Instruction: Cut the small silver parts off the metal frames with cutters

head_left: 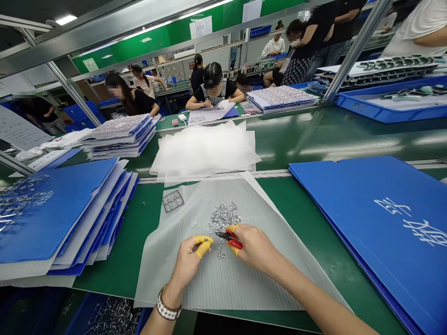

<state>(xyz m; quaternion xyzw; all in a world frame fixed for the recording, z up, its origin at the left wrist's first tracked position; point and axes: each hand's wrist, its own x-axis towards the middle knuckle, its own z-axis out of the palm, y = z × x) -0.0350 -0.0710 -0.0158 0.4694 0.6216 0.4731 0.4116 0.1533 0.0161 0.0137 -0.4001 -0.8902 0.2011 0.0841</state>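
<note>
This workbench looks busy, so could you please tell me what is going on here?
A person at a green workbench holds small red-handled side cutters in the right hand, just below a heap of tiny silver metal pieces on a translucent corrugated plastic sheet. The left hand, wearing yellow finger cots, pinches its fingertips together nearby; whether it holds anything is too small to tell. A metal frame piece lies on the sheet, blue folders sit alongside, and a co-worker across the bench leans over printed sheets.

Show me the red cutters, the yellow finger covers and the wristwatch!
Red-handled cutters [234, 243]: head view, on the red handle.
Yellow finger cot [203, 250]: head view, on its middle.
Wristwatch [168, 304]: head view, on the band.
</note>
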